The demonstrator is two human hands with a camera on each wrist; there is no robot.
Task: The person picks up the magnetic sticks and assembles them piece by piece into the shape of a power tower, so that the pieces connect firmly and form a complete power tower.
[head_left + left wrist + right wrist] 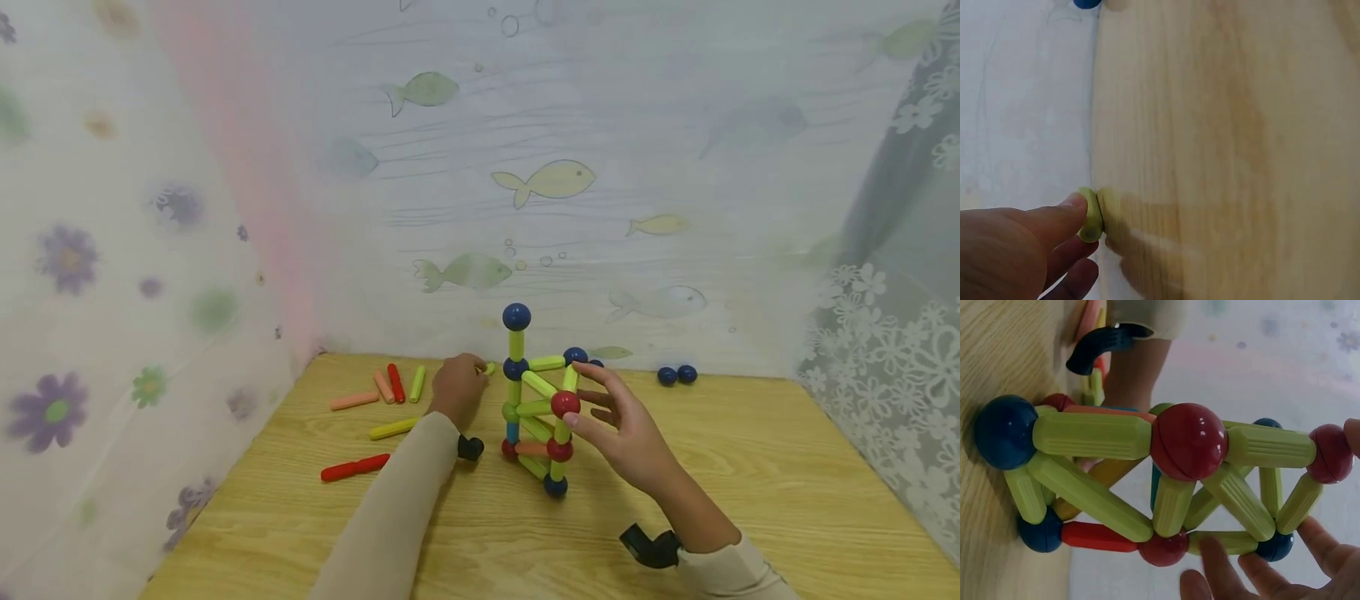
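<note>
A tower of magnetic rods and balls [516, 346] stands upright on the wooden table, mostly yellow-green rods joined by red and blue balls. My right hand [630, 433] steadies its upper right side. In the right wrist view, the thumb touches a red ball [1330, 454] and fingers lie by a blue ball [1275, 547]. To the left of the tower, my left hand [459, 390] reaches to the table's back edge. It pinches a short yellow-green magnetic rod [1090, 215] between thumb and fingers, close to the tabletop.
Loose rods lie on the left: a yellow rod [393, 428], a green rod [417, 384], red rods [356, 467] and orange rods [354, 402]. Two blue balls [677, 375] sit at the back right. A fish-patterned curtain [555, 250] hangs behind the table [750, 467].
</note>
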